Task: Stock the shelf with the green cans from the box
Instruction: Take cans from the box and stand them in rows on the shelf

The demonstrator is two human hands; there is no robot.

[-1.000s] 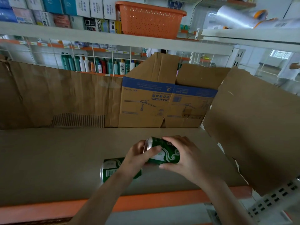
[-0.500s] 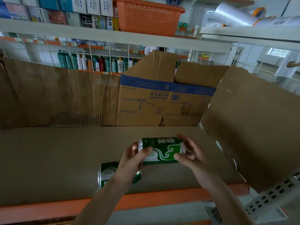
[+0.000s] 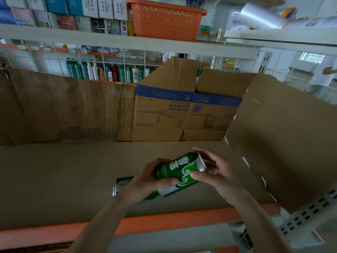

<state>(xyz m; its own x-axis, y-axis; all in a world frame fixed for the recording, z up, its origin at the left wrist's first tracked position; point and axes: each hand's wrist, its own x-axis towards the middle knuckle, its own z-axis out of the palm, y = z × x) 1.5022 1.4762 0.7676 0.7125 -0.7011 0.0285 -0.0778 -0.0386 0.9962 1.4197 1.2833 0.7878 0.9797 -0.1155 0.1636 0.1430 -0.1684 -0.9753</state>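
Store shelving fills the head view. Nearest the camera is a shelf (image 3: 63, 179) lined with brown cardboard, with an orange front edge (image 3: 164, 223). At the back of this shelf stands a cardboard box (image 3: 164, 115) with a blue band and the word DIAMOND printed upside down; its top flaps are open. A loose cardboard sheet (image 3: 282, 143) leans at the right end of the shelf. On the board above sit an orange perforated basket (image 3: 164, 19) and a row of small packets. Bottles (image 3: 109, 72) line a farther shelf behind the wire grid.

Both hands hold one green can (image 3: 180, 170) over the front half of the shelf. The can is tilted, silver end up and to the right. The left hand (image 3: 145, 181) grasps the lower end, thumb laid across the body. The right hand (image 3: 217, 172) grasps the upper end, thumb on the side wall and fingers curled round the rim.

A second green can (image 3: 122, 185) lies on its side on the shelf, below the left hand and partly hidden by it.
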